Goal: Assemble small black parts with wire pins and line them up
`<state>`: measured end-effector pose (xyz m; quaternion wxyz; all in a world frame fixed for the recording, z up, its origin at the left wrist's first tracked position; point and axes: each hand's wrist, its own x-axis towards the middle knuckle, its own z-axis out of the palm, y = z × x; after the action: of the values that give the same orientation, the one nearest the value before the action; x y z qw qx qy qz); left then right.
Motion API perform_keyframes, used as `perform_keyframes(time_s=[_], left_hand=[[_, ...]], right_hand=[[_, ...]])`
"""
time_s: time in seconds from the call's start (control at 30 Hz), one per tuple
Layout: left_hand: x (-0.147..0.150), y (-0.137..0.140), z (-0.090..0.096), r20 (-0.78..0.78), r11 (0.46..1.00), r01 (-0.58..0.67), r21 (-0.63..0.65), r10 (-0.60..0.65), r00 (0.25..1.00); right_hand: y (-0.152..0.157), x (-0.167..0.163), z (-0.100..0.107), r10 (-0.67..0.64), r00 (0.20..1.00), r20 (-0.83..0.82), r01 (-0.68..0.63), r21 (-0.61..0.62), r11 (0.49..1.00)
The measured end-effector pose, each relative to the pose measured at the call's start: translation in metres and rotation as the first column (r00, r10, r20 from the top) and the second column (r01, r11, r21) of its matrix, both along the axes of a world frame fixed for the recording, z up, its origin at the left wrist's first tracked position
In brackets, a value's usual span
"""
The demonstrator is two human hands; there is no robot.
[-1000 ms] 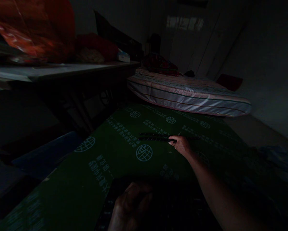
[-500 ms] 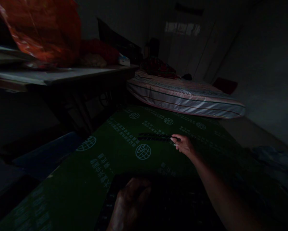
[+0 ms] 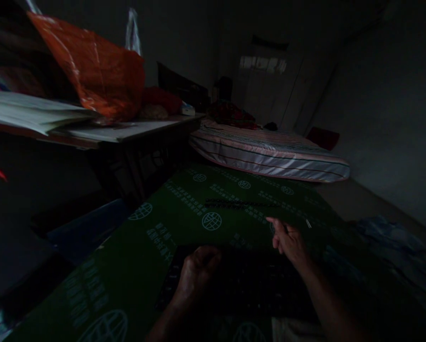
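My left hand [image 3: 198, 268] rests over the far left part of a black keyboard [image 3: 255, 285], its fingers curled together. Whatever they hold, if anything, is hidden in the dark. Beyond the keyboard's far edge, my right hand [image 3: 286, 237] is raised with the index finger stretched out and the other fingers partly bent; nothing shows in it. Two narrow dark strips with pale specks [image 3: 234, 204] lie side by side on the green printed board [image 3: 184, 228], just past that hand's fingertip. Two short pale strokes [image 3: 308, 223] show to the right of the hand.
At the left stands a table [image 3: 127, 130] bearing an orange plastic bag [image 3: 102, 71] and papers [image 3: 34, 111]. A blue surface [image 3: 88, 232] sits below it. A striped mattress [image 3: 269, 152] lies beyond the board. Crumpled cloth [image 3: 394, 242] is at the right.
My right hand has let go of the dark strips and drawn back toward me and right; they stay on the board. My left hand remains at the keyboard. The view has shifted.
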<state>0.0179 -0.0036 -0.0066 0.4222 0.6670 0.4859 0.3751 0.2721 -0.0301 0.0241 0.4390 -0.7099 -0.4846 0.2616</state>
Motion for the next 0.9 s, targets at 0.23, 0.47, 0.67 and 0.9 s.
perform_keyframes(time_s=[0.23,0.47,0.67,0.9], left_hand=[[0.004,0.000,0.005,0.147,0.996,0.003,-0.087,0.010,0.989],[0.004,0.002,0.011,0.146,0.994,-0.001,-0.107,0.016,0.989],[0.005,0.006,0.018,0.136,0.994,-0.010,-0.107,0.025,0.990],[-0.008,0.020,0.024,0.194,0.992,-0.074,-0.101,0.093,0.977]], right_hand=[[-0.038,-0.021,-0.013,-0.074,0.989,-0.126,0.075,0.007,0.997],[-0.069,-0.022,-0.026,-0.121,0.951,-0.283,0.140,0.050,0.989],[-0.087,-0.024,-0.033,-0.163,0.928,-0.335,0.197,0.072,0.978],[-0.092,-0.036,-0.026,-0.123,0.908,-0.400,0.160,0.060,0.985]])
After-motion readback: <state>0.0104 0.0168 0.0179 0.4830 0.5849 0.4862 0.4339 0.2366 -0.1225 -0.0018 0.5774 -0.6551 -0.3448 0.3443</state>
